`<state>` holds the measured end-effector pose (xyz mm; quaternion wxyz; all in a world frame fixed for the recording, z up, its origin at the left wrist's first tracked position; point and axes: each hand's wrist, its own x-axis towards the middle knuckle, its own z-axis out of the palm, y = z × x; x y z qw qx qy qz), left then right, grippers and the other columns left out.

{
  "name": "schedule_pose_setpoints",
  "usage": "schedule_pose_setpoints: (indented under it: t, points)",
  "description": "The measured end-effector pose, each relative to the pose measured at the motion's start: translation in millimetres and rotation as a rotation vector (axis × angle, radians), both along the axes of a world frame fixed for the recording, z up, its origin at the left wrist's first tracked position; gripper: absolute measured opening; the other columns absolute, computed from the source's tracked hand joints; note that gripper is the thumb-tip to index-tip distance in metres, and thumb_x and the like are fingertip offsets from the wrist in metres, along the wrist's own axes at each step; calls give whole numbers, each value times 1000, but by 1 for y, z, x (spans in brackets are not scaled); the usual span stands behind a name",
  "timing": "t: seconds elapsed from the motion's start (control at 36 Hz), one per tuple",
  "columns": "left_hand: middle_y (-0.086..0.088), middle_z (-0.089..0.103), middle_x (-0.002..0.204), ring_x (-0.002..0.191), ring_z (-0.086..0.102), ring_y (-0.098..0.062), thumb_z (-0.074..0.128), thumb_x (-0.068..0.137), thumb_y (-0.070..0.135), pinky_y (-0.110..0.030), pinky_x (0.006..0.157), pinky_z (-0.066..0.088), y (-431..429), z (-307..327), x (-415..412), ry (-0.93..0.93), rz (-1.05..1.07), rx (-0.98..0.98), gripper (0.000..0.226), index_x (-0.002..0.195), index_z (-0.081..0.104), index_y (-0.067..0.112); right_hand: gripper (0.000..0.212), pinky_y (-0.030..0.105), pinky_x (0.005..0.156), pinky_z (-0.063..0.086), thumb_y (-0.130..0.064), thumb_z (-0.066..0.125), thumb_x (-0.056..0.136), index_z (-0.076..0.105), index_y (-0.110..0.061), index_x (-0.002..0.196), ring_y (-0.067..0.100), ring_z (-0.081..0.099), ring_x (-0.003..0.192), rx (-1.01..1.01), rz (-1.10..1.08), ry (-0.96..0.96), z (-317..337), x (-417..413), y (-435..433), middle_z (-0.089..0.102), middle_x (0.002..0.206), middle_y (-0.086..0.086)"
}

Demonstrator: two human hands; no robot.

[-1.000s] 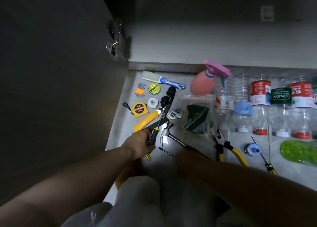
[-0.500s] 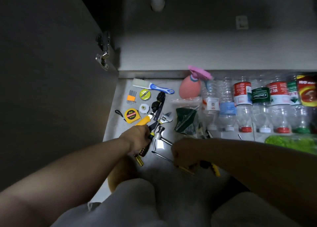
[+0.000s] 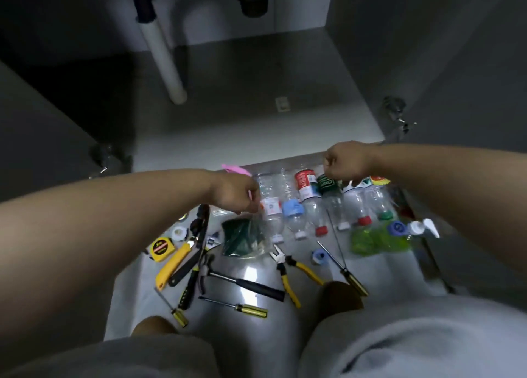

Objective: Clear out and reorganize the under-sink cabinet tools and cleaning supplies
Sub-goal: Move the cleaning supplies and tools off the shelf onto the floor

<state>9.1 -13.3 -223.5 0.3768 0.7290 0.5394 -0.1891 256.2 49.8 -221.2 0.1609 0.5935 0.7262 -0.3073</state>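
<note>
Pinching the top of the plastic bag [image 3: 244, 236] just below it is the left hand [image 3: 236, 194]

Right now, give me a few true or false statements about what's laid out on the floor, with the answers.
1. The yellow tape measure lies left of the black-handled hammer. True.
2. The yellow-handled pliers lie inside the under-sink cabinet. False: they lie on the grey floor in front of it.
3. The left grip holds the hammer. False: it pinches the top of the clear plastic bag.
4. The clear plastic bottles lie with caps toward the person. True.
</note>
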Motion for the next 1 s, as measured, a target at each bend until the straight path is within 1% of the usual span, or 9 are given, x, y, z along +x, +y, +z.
schedule_pose_setpoints:
  t: [0.08,0.19,0.31,0.42,0.53,0.58,0.69,0.86,1.0]
  points:
    - [3,65,110,103,61,-17,59,99,36,-29,93,48,2,-21,25,-52,18,-24,25,117,65,20,15,38,67,62,-18,53,97,61,-5,98,31,72,82,-55,-129,-27,-25,30,5,67,87,15]
    - [0,62,115,103,59,-19,58,100,30,-26,84,45,-3,-69,42,-137,84,-28,21,116,65,18,15,25,48,46,-17,58,94,67,-7,101,15,61,59,-91,-240,-92,-75,49,4,63,74,3]
    - [-4,63,124,102,57,-19,57,98,22,-24,82,42,-12,-115,41,-147,116,-41,23,120,62,18,28,28,69,49,-24,61,92,67,-6,113,28,68,95,-207,-262,-130,-123,43,-6,69,104,11]
    - [-9,61,127,113,59,-27,58,97,12,-28,90,47,-8,-141,45,-195,148,-90,26,122,61,13,32,31,81,50,-27,61,91,59,-4,113,28,61,102,19,-265,-175,-152,40,-12,60,111,16]
    - [-6,62,127,117,60,-23,57,98,12,-21,90,41,7,-151,55,-270,155,-14,25,122,64,10,67,45,102,47,-28,68,88,36,-7,142,34,42,128,237,-390,-303,-156,52,2,36,142,21]
    - [-6,63,127,117,59,-23,58,98,12,-18,84,38,15,-155,61,-296,174,-2,24,121,65,10,79,47,106,44,-31,71,87,28,-6,148,37,33,137,248,-384,-374,-157,60,13,27,151,24]
    - [-6,62,130,118,59,-25,59,96,14,-28,96,46,26,-161,71,-326,223,2,23,118,66,14,94,48,116,31,-33,68,90,8,-6,157,38,6,152,192,-433,-427,-171,73,26,2,164,24]
    - [-8,66,121,107,64,-26,61,96,16,-34,94,52,37,-168,80,-352,237,-11,18,113,67,16,75,52,109,40,-30,72,83,36,-6,144,40,31,138,323,-345,-447,-182,71,18,35,146,24]
    - [-4,66,115,98,66,-20,59,98,19,-31,86,53,44,-168,83,-376,257,-13,15,111,66,20,66,52,109,37,-28,71,82,41,-13,139,36,34,135,470,-247,-386,-181,71,12,37,142,18]
